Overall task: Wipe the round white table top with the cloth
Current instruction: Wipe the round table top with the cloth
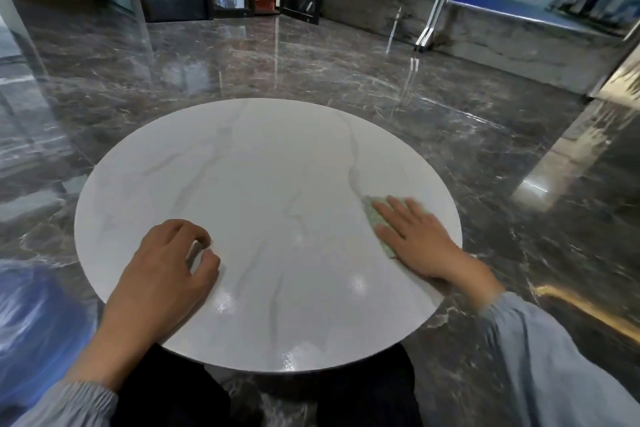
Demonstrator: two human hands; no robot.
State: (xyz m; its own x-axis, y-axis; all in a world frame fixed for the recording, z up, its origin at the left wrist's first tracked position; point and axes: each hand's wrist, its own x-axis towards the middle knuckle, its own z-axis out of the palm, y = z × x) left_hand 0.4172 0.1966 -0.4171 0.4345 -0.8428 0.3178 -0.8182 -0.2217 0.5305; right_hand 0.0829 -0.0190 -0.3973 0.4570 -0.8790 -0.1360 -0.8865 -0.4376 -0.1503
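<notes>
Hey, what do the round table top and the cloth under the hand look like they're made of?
Table top: looks like white marble or a marble-look slab, polished; grey veins run across it and light spots glint near the front edge. Real stone or imitation, I cannot tell.
Cloth: pale green soft fabric with a nubby, matte surface, maybe microfibre; it is mostly covered by the flat right hand.

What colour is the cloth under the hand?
Pale green cloth, seen in the head view under the right hand.

The round surface (263, 184) looks like white marble with grey veins, smooth and glossy. The cloth (375, 215) is pale green, nubbly fabric. The floor (311, 62) is dark, polished, mirror-like stone.
</notes>
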